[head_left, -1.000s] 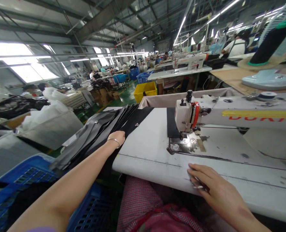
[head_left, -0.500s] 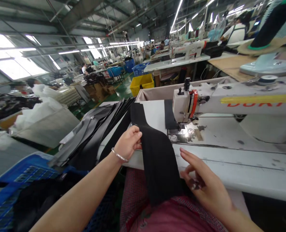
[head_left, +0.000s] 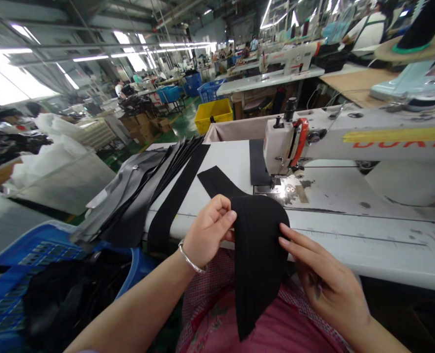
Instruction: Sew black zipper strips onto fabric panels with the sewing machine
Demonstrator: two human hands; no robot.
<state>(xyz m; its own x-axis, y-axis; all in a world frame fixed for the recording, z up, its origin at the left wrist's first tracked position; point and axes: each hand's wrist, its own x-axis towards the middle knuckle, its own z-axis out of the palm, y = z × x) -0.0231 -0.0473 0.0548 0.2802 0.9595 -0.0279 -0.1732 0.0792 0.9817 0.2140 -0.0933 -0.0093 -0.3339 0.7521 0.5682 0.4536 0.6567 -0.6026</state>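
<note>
A long black fabric piece point(head_left: 260, 245) hangs over the front edge of the white sewing table, its lower end in front of my lap. My left hand point(head_left: 210, 230), with a silver bangle at the wrist, pinches the piece's left edge between thumb and fingers. At the opposite edge, the outstretched fingertips of my right hand point(head_left: 323, 274) touch the fabric; its thumb is hidden. Behind the right hand stands a white sewing machine point(head_left: 281, 147), with another dark piece point(head_left: 258, 164) lying left of its needle area.
Left on the table lie a black strip point(head_left: 180, 196) and a stack of dark pieces point(head_left: 132, 191). A blue basket point(head_left: 61, 255) with black material stands at lower left. A yellow crate point(head_left: 213, 115) is beyond the table. Other people sit farther back.
The black piece has shifted right and bends more across the table edge. My left hand moved right with it. The right hand's fingers now touch its right edge.
</note>
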